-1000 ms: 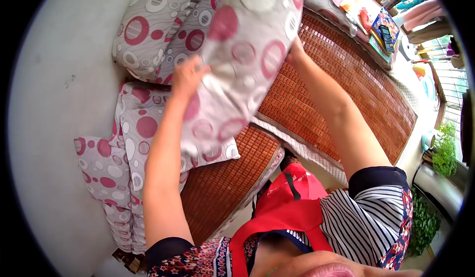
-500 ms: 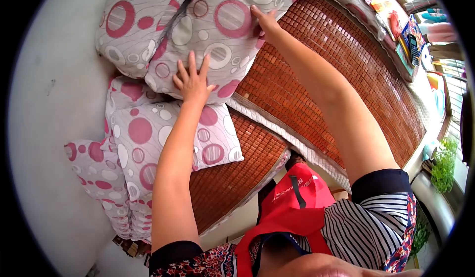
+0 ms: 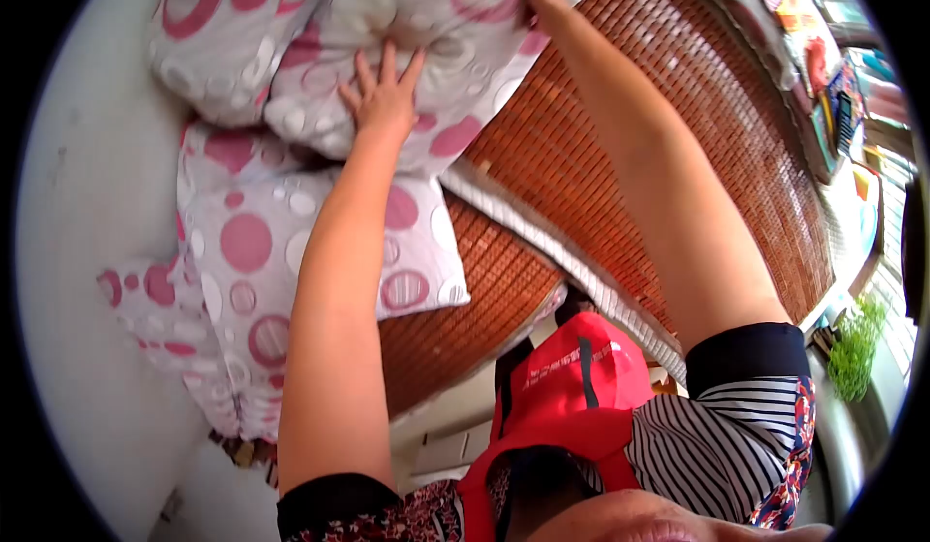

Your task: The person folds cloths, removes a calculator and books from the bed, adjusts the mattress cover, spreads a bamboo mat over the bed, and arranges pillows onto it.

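A plump grey pillow (image 3: pixel 320 116) printed with pink and white circles lies at the top of the view. My left hand (image 3: pixel 386 101) presses into its middle, fingers spread, and creases gather around the fingertips. At the pillow's right edge is my right hand (image 3: pixel 549 4), closed on the border; some of its fingers are hidden. Another pillow (image 3: pixel 242 242) in the same print lies below, under my left forearm. A similar puffy piece (image 3: pixel 213 67) touches the first pillow on the left.
Brown tile mats (image 3: pixel 620 203) cover two bed surfaces, with a white quilted edge (image 3: pixel 542 242) between them. A pale wall (image 3: pixel 87 203) stands on the left. A remote-like black device (image 3: pixel 845 121) and colourful items lie at right, above a green plant (image 3: pixel 857 348).
The view has shifted, so the bedding sits further up and left. The pillow has become more dented and creased around my left hand. Both hands stay on it.
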A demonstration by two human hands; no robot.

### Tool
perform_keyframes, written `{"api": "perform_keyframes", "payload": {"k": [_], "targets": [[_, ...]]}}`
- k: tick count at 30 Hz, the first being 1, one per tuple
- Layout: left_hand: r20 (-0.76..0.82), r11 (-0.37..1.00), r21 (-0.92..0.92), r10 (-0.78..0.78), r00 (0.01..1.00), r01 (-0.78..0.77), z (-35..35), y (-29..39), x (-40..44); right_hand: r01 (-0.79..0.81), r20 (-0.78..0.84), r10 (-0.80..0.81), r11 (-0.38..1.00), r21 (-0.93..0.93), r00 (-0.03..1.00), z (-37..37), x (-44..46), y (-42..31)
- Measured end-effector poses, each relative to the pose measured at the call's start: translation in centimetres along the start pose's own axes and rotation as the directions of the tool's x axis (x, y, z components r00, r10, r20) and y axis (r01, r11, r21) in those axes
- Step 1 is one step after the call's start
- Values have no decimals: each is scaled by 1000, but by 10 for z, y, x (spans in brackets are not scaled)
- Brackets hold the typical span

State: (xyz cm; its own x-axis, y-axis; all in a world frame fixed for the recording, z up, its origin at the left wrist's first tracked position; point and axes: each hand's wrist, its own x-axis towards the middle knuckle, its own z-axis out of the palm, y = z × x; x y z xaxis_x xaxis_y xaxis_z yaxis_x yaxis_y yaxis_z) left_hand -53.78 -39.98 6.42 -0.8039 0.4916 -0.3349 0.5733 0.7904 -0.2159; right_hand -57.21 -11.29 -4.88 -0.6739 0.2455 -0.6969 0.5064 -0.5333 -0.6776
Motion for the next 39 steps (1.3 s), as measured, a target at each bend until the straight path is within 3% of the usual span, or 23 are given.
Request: {"api": "perform_keyframes", "payload": {"k": [1,3,5,6,9,11,13,17,19,21,23,24,25,26,28,31,34,35,37,38,39], "targets": [[-9,1000,0,2,1000,-2,1,-2,-1,6,-88,-7,1000,-15,996,5,-7,0],[24,1000,-11,-20,999,20,-4,-2,-5,226,-228,-194,966,126,954,10,-4,23],[18,998,-44,-48,999,49,-17,4,-22,148,-164,-111,961,233,980,4,-3,45],[-1,995,-70,-68,998,68,-26,9,-33,64,-308,-12,985,161,951,24,-90,15],[-141,987,-151,-80,987,58,-29,28,-89,112,-52,-112,994,-14,992,26,-155,56],[-145,976,-217,-53,988,20,1,44,-137,-112,80,113,994,-14,990,25,-211,83],[28,906,-420,-33,999,42,10,60,-210,-192,280,166,979,72,946,21,-263,134],[177,872,-489,73,982,23,51,68,-346,-385,401,348,923,14,847,30,-365,255],[265,904,-427,118,957,6,38,39,-390,-467,380,452,882,-57,807,52,-437,267],[223,928,-369,25,974,61,32,-10,-410,-483,408,479,870,-100,777,65,-482,292],[-65,976,-190,-124,990,109,46,-80,-418,-501,404,501,858,-116,765,79,-515,306],[-112,952,-264,-187,976,152,9,-113,-425,-485,406,492,865,-128,770,87,-531,311],[-225,966,-188,-219,949,178,13,-153,-427,-466,409,478,874,-138,777,95,-543,317],[-157,947,-158,-304,940,279,-19,-180,-429,-453,426,454,885,-112,783,102,-553,321],[-314,888,-110,-457,832,447,-25,-233,-437,-427,409,428,899,-99,806,111,-572,329],[-75,705,-311,-687,723,637,-31,-287,-444,-386,386,381,920,-68,840,120,-603,339],[11,654,-696,-402,915,296,46,-351,-421,-331,330,326,943,-42,886,125,-645,332],[73,596,-699,-492,868,396,86,-367,-401,-327,301,317,945,-17,899,123,-657,334],[139,221,-946,-386,912,237,79,-350,-414,-320,248,304,947,25,920,118,-677,341],[144,153,-960,-452,881,235,34,-314,-442,-309,238,295,951,25,925,112,-682,346],[123,-20,-992,-307,944,122,58,-316,-439,-310,216,296,950,34,931,107,-690,348]]}}
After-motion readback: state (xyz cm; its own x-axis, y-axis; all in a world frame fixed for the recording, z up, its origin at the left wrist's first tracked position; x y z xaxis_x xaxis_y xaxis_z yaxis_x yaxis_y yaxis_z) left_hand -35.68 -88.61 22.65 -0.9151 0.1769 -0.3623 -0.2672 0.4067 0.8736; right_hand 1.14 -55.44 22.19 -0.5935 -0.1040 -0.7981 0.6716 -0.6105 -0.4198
